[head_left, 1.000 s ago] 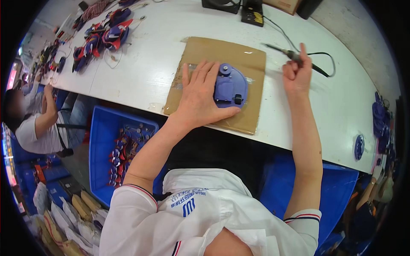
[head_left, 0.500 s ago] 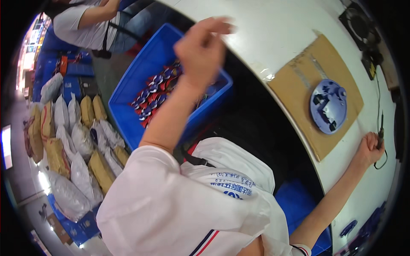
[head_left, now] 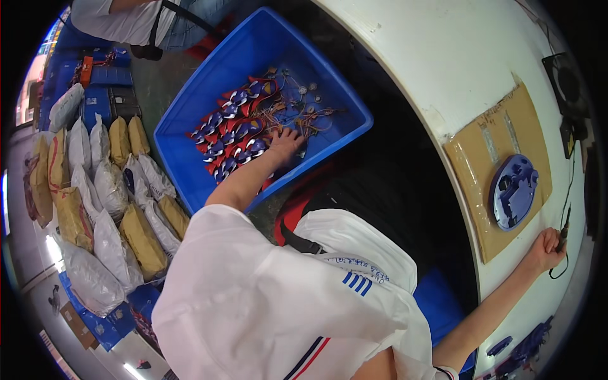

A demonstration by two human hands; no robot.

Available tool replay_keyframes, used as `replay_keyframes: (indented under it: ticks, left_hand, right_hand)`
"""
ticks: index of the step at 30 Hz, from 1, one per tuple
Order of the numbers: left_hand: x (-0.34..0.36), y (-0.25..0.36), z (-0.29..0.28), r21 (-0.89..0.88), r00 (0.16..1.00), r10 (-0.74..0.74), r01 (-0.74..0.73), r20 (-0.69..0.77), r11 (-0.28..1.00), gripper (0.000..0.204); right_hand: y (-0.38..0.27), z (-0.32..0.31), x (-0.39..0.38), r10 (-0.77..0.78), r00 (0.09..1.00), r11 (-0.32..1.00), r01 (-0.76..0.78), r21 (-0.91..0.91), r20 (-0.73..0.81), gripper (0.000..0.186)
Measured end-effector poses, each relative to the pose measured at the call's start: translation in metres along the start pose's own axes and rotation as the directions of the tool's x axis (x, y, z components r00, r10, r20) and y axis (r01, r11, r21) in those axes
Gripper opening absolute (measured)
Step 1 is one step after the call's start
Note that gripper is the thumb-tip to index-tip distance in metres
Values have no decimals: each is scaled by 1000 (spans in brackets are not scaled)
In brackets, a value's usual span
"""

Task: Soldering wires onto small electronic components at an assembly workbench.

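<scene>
My left hand (head_left: 286,143) is down inside a large blue plastic bin (head_left: 310,54), fingers spread among small parts with thin wires (head_left: 307,114). Beside it, red, white and purple parts (head_left: 237,117) lie in rows in the same bin. My right hand (head_left: 546,250) is closed round the handle of a soldering iron (head_left: 565,227) over the white table, its tip pointing up and away. Between the hands, a round purple-blue plastic shell (head_left: 514,191) lies on a sheet of cardboard (head_left: 481,215); neither hand touches it.
The white table (head_left: 437,44) curves along the right. A black fan (head_left: 565,82) stands at its far edge, and more purple parts (head_left: 525,345) lie near its lower end. Filled sacks (head_left: 104,190) stand on the left. Another person (head_left: 133,25) sits beyond the bin.
My left hand has come down from above the bin to the wired parts inside it. The view has shifted, and my right hand still holds the soldering iron.
</scene>
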State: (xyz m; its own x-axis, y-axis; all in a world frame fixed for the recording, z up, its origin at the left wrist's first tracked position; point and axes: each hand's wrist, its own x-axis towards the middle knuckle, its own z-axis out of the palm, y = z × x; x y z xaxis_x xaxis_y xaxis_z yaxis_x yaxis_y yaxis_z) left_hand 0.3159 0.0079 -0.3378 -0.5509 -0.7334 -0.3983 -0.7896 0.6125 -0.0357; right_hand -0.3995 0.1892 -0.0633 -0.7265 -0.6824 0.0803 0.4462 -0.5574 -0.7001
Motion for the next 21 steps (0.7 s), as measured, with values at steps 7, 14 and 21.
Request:
replay_keyframes:
  ticks: [7, 14, 21]
  left_hand:
    - [1, -16, -80, -179, 895, -428, 445, 127, 877, 85]
    - [-72, -71, -309, -989, 953, -299, 85, 44, 125, 49]
    - [-72, -62, -420, -793, 821, 147, -461, -551, -397, 51]
  right_hand:
    - [21, 38, -15, 7, 991, 999, -13, -46, -131, 45]
    - [29, 72, -32, -19, 969, 993, -11, -119, -248, 43]
    - [32, 71, -25, 20, 979, 998, -32, -56, -200, 43]
